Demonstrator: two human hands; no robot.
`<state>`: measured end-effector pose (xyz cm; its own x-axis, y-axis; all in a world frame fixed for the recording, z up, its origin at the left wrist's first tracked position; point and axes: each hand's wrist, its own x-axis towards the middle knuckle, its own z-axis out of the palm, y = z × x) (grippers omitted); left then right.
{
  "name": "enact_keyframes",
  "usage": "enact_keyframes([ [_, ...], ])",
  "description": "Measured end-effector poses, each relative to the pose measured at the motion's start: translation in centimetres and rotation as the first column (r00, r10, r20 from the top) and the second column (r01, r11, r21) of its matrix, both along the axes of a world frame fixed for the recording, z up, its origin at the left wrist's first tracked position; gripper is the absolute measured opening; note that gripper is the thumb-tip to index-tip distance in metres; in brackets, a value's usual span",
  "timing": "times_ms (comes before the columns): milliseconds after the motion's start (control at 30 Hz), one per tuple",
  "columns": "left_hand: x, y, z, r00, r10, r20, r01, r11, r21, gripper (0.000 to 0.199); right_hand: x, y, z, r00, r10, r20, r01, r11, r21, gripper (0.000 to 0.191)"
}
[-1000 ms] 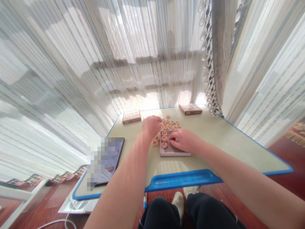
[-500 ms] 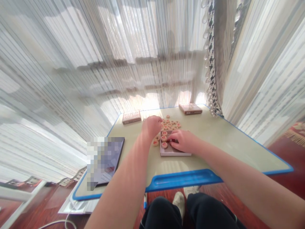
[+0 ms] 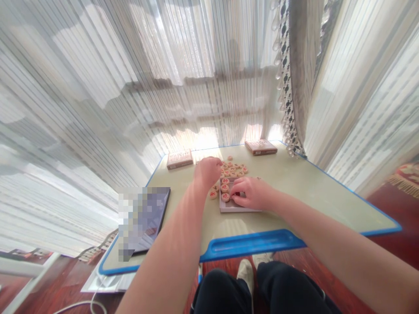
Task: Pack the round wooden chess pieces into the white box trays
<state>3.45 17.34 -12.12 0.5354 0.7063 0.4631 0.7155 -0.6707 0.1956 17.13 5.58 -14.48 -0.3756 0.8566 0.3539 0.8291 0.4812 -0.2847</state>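
Note:
Round wooden xiangqi pieces with red characters stand in a column along the left side of a shallow open box [image 3: 240, 209]. The nearest of them is a red-marked piece [image 3: 225, 197]. Over that box my right hand [image 3: 250, 192] is curled, thumb and fingertips drawn together right beside the column; whatever they pinch is hidden. My left hand [image 3: 209, 169] is closed at the left edge of a loose group of xiangqi pieces [image 3: 236, 167] beyond the box, its fingertips turned away from view. Another loose piece [image 3: 213, 195] lies left of the box.
A closed box [image 3: 180, 159] lies at the table's back left, and a second closed box [image 3: 261, 147] at the back right. A tablet-like dark device [image 3: 153, 222] rests on the left. The table [image 3: 314, 196] has a blue rim and a blue front tray [image 3: 255, 244].
My right fingertips have shifted slightly within the box, next to the column of pieces. My left hand stays closed in nearly the same place. The view has tilted a little.

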Motion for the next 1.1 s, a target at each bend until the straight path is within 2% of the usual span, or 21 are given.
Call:
enact_keyframes([
  [167,0.0,-0.1,0.1,1.000,0.014,-0.020,-0.014,1.000,-0.001,0.032,-0.1,0.1,-0.1,0.999,0.034,-0.004,-0.033,0.999,0.018,0.015],
  [500,0.0,0.1,0.0,1.000,0.007,-0.002,-0.007,1.000,0.004,0.032,0.1,0.2,0.1,0.997,0.022,-0.072,-0.018,0.998,0.064,0.011],
  [600,0.1,0.0,0.1,1.000,0.008,-0.007,-0.008,1.000,-0.005,0.032,1.2,0.8,0.4,0.982,-0.116,-0.147,0.130,0.988,0.087,0.016],
  [700,0.1,-0.1,0.1,1.000,0.005,-0.010,-0.005,1.000,-0.023,0.032,2.6,1.6,0.2,0.933,-0.296,-0.204,0.320,0.942,0.099,0.015],
  [900,-0.3,-0.4,-0.2,0.999,0.032,-0.015,-0.033,0.997,-0.066,0.033,4.6,2.7,-0.6,0.878,-0.414,-0.242,0.449,0.886,0.113,0.018],
  [967,-0.5,-0.5,-0.3,0.999,0.035,-0.012,-0.036,0.996,-0.077,0.033,4.8,2.8,-0.8,0.882,-0.402,-0.246,0.432,0.898,0.084,0.019],
  [1100,-0.7,-0.6,-0.6,0.999,0.043,-0.016,-0.045,0.994,-0.104,0.034,5.0,2.7,-1.0,0.933,-0.298,-0.203,0.308,0.951,0.017,0.020],
])
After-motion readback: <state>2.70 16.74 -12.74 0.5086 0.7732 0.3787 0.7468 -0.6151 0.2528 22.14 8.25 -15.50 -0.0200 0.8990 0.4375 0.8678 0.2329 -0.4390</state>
